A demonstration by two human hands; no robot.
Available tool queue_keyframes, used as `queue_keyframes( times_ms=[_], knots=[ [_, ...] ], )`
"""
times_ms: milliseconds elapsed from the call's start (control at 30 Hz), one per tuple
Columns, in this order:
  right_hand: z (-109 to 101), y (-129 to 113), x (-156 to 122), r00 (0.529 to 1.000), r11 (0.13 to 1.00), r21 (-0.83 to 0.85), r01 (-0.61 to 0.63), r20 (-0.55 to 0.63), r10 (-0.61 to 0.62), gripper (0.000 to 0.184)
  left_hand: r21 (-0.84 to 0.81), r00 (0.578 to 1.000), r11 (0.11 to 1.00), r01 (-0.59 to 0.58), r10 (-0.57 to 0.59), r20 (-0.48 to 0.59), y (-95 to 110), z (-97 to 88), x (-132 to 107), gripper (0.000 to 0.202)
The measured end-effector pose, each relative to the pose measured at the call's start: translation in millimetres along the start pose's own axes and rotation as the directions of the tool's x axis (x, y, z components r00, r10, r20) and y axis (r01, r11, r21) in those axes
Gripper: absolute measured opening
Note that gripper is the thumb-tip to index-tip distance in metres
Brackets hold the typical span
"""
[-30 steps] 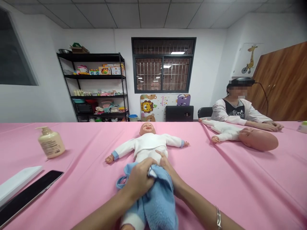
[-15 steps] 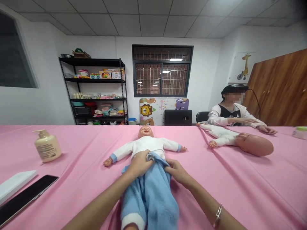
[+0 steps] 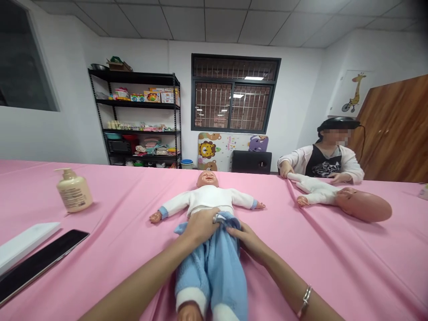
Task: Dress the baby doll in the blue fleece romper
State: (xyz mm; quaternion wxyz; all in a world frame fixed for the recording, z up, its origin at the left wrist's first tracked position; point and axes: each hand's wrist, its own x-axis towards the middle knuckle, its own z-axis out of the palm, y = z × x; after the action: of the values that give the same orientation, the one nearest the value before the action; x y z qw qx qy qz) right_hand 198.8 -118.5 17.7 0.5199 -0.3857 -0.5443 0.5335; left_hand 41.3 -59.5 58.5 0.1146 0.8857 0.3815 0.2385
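Note:
A baby doll (image 3: 209,196) in a white top with blue cuffs lies on its back before me, head away from me. Light blue trousers (image 3: 224,272) with white ankle cuffs cover its legs, and one foot shows at the near end. At the doll's waist, my left hand (image 3: 203,226) is closed on the bunched waistband. On the other side my right hand (image 3: 246,237) pinches the trousers' edge, its thumb on top of the cloth. The fingertips of both hands are partly hidden in the fabric.
Pink cloth (image 3: 127,249) covers the table. At left are a pump bottle (image 3: 74,192), a white box (image 3: 28,243) and a black phone (image 3: 43,263). To the right, a second doll (image 3: 361,203) lies near a seated person (image 3: 323,160). A black shelf (image 3: 135,104) stands behind.
The trousers' waistband has been drawn a little toward the right, and a white ankle cuff now shows on the right leg. The other person's hand has moved to the second doll's feet. My view has shifted slightly.

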Motion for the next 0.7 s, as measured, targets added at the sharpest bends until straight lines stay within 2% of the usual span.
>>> queue_keyframes(
  times_ms=[100, 200, 267, 333, 400, 467, 533, 600, 700],
  knots=[
    [-2.4, -5.3, -4.1, 0.993, 0.998, 0.050, -0.042, 0.114, 0.036, 0.053, 0.129, 0.994, 0.991, 0.017, -0.003, -0.108, -0.4, 4.6, 2.5, 0.023],
    [-7.4, -3.1, -3.0, 0.988, 0.999, -0.016, -0.048, 0.145, 0.050, 0.048, 0.167, 0.997, 0.986, 0.022, -0.008, -0.081, -3.6, 1.0, 2.7, 0.019],
    [-10.3, 1.1, 0.1, 0.996, 0.995, -0.094, -0.037, 0.079, 0.044, 0.039, 0.133, 1.000, 0.991, -0.028, 0.026, 0.018, -4.9, -6.8, 2.0, 0.020],
    [-11.7, 5.8, 3.7, 0.999, 0.988, -0.155, -0.016, -0.047, 0.008, 0.034, 0.059, 0.982, 0.993, -0.098, 0.087, 0.166, -3.9, -16.8, 0.8, 0.034],
    [-11.6, 9.8, 6.6, 0.982, 0.984, -0.174, 0.031, -0.176, -0.062, 0.030, 0.007, 0.936, 0.990, -0.140, 0.130, 0.326, -0.7, -25.1, -0.8, 0.060],
    [-10.3, 13.1, 8.5, 0.952, 0.989, -0.117, 0.087, -0.283, -0.117, 0.028, 0.016, 0.891, 0.988, -0.154, 0.132, 0.435, 3.5, -28.4, -2.7, 0.083],
    [-9.0, 15.9, 9.4, 0.932, 0.994, 0.000, 0.105, -0.350, -0.098, 0.030, 0.047, 0.885, 0.987, -0.152, 0.115, 0.452, 7.4, -26.6, -4.5, 0.091],
    [-8.6, 18.0, 9.9, 0.924, 0.991, 0.107, 0.074, -0.381, -0.028, 0.033, 0.037, 0.894, 0.989, -0.146, 0.116, 0.433, 9.9, -22.2, -5.5, 0.088],
    [-9.4, 19.0, 10.2, 0.916, 0.986, 0.160, 0.036, -0.400, 0.032, 0.032, -0.007, 0.896, 0.990, -0.138, 0.128, 0.425, 11.2, -16.4, -5.4, 0.077]
  ],
)
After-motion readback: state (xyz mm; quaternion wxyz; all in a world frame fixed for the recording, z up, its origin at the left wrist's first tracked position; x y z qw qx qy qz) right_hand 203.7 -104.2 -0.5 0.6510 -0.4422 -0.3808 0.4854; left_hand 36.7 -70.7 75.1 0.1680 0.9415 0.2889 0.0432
